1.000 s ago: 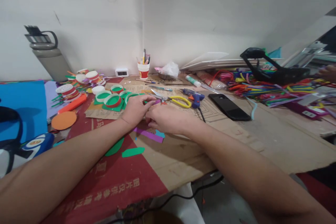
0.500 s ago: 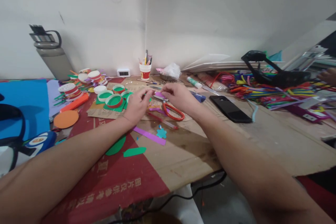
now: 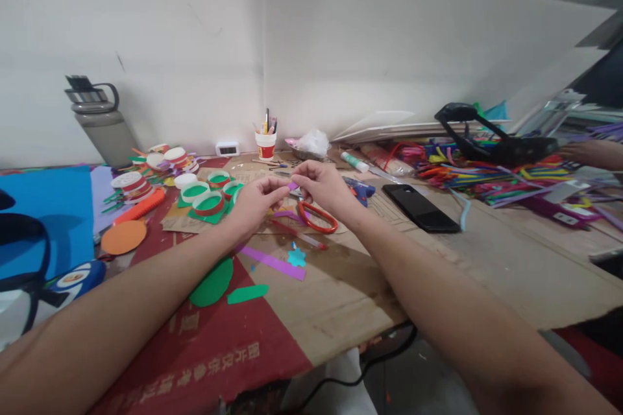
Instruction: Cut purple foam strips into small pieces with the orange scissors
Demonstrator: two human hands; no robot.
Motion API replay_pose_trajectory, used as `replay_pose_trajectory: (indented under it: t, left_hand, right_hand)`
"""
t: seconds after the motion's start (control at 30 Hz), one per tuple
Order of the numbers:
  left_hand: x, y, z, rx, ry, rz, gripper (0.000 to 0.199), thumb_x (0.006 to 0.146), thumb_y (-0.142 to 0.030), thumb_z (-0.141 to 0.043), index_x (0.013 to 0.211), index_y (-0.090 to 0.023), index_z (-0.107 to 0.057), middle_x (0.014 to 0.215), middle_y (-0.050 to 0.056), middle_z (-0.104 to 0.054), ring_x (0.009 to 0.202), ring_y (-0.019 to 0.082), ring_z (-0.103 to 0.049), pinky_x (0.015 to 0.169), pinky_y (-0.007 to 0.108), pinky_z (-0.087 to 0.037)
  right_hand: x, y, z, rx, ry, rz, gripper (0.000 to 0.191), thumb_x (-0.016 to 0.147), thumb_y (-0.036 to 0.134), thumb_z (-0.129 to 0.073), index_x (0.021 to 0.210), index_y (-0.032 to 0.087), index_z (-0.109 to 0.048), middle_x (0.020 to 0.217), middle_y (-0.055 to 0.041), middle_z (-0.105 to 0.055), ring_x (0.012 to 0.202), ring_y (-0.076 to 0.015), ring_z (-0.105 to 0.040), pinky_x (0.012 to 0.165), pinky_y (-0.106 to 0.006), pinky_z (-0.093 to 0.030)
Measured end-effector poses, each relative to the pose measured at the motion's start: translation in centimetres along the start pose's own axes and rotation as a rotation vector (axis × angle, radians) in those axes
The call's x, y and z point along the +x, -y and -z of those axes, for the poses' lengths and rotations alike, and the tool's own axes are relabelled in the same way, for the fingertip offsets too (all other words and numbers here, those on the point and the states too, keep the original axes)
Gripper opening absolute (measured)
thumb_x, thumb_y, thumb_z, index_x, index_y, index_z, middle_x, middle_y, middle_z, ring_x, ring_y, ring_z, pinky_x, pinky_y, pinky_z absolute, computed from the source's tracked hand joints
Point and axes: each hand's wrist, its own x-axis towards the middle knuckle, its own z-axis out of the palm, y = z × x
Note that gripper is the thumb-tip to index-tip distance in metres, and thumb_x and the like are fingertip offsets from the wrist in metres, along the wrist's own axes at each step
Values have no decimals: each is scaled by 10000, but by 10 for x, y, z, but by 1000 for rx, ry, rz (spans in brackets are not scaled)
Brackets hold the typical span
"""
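The purple scrap (image 3: 293, 187) is sitting just beyond and left of the scissors' handles (image 3: 326, 231); left hand (image 3: 257, 202) and right hand (image 3: 325, 187) are pinching it, equally near, its long axis not clearly showing.

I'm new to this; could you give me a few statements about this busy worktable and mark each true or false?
1. The left hand and right hand are both at a small purple piece. True.
2. The black phone lies left of both hands. False: the black phone lies to their right.
3. The orange disc lies left of both hands. True.
4. The pen cup is tipped over. False: the pen cup stands upright.
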Motion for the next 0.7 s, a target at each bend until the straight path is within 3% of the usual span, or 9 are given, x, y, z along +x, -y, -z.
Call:
replay_pose_trajectory:
  t: [0.1,0.23,0.37,0.47,0.57,0.7]
  left_hand:
    - [2,-3,0,-85,-7,39,266,673,-370,-790,789,-170,-659,688,-17,-592,548,72,-483,517,221,-387]
    - [8,-11,4,-243,-160,24,234,648,-290,-792,738,-160,-619,693,-11,-594,536,64,-488,497,214,-385]
    - [15,-21,9,-337,-264,9,196,646,-215,-757,729,-156,-590,713,3,-621,555,63,-516,504,199,-396]
    - [18,-26,12,-328,-321,8,188,659,-205,-735,739,-162,-571,714,4,-632,572,72,-544,508,199,-405]
    - [19,-29,14,-316,-340,8,204,666,-211,-743,765,-163,-571,733,11,-650,582,77,-557,509,204,-411]
    - [19,-29,14,-349,-359,16,182,677,-181,-744,779,-157,-596,713,3,-647,557,66,-544,505,192,-415]
  right_hand:
    - [1,0,4,-67,-13,3,173,889,325,-520,891,170,-598,742,-6,-640,571,-107,-552,558,-227,-459]
    - [-2,4,18,-575,5,-25,252,917,373,-518,977,159,-635,916,-88,-701,815,-184,-636,741,-293,-481]
    - [-7,7,23,-1016,313,-149,354,840,397,-633,1078,135,-642,1068,-170,-692,978,-298,-640,792,-356,-471]
    - [-9,4,19,-1101,435,-156,321,836,279,-611,1117,126,-624,1079,-182,-687,971,-307,-652,758,-350,-475]
    - [-9,-1,16,-1092,418,-159,343,829,173,-563,1166,120,-597,1118,-183,-676,987,-292,-652,760,-337,-480]
    - [-9,-3,15,-1111,360,-143,379,835,259,-603,1182,107,-598,1190,-232,-625,1107,-363,-592,880,-423,-461]
